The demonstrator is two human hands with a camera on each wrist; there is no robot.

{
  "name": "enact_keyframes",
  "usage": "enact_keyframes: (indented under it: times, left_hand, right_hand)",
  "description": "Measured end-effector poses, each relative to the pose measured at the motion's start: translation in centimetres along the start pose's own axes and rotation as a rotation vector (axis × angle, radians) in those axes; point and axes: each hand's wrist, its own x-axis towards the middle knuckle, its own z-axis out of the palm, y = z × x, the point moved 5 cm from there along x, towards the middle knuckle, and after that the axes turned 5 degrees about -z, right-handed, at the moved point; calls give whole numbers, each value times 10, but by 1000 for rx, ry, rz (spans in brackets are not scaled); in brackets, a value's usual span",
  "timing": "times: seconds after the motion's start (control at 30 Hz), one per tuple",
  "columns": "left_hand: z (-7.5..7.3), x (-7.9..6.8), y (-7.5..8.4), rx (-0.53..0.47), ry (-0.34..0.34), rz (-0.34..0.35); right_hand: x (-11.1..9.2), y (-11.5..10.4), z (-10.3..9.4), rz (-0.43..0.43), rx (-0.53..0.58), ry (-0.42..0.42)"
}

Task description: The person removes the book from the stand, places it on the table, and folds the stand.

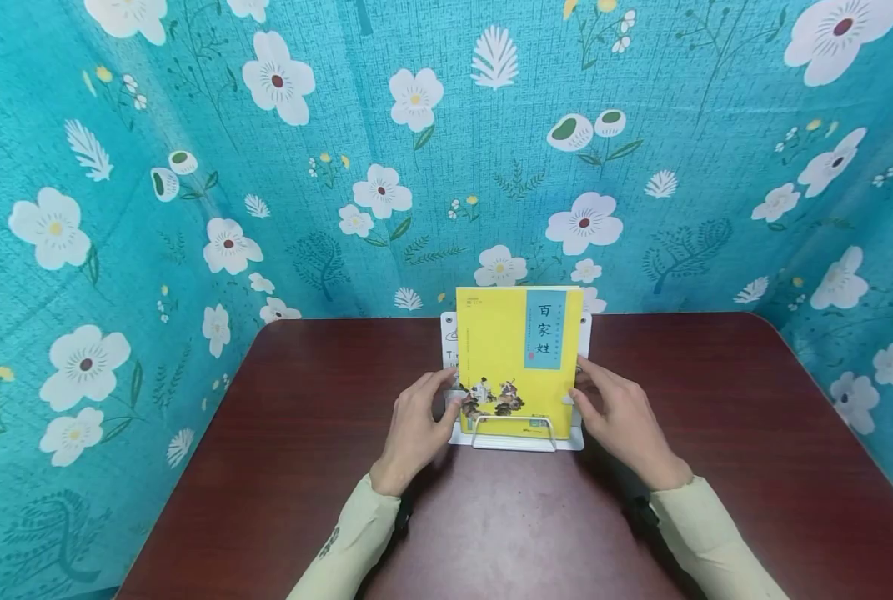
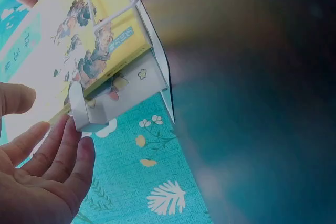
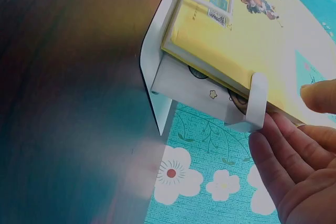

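Yellow book (image 1: 517, 358) upright in white book stand (image 1: 517, 440), center of dark red bench (image 1: 303, 433), near back edge. L hand (image 1: 416, 429) at book's left edge, R hand (image 1: 622, 421) at right edge. Fingers (image 2: 63, 150) of both relaxed, slightly spread, tips touching stand's side clips/book edges; no pinch visible. Teal floral cloth (image 1: 266, 167) behind & at sides.

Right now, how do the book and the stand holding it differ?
The book is yellow with a blue title strip and a painted scene; the stand is plain white. The book leans back nearly upright; the stand's base lies flat on the table. The book is a solid block of pages; the stand has a thin wire loop in front. Both sit between the left hand and right hand.
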Motion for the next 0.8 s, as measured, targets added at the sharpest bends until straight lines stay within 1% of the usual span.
enact_keyframes:
  times: [0.17,0.3,0.4,0.53,0.67,0.8]
  left_hand:
    - [-2,4,6,-7,0,7]
    - [-4,7,8,-15,19,-16]
    - [-4,8,8,-14,20,-28]
    - [-1,10,9,4,21,-18]
    - [-1,12,11,22,48,-6]
    - [0,14,12,9,60,-1]
  right_hand:
    - [1,1,1,11,-6,28]
    - [2,1,2,36,12,53]
    - [2,1,3,56,24,64]
    - [1,1,4,93,37,71]
    - [0,0,5,119,47,86]
    - [-1,0,3,131,46,119]
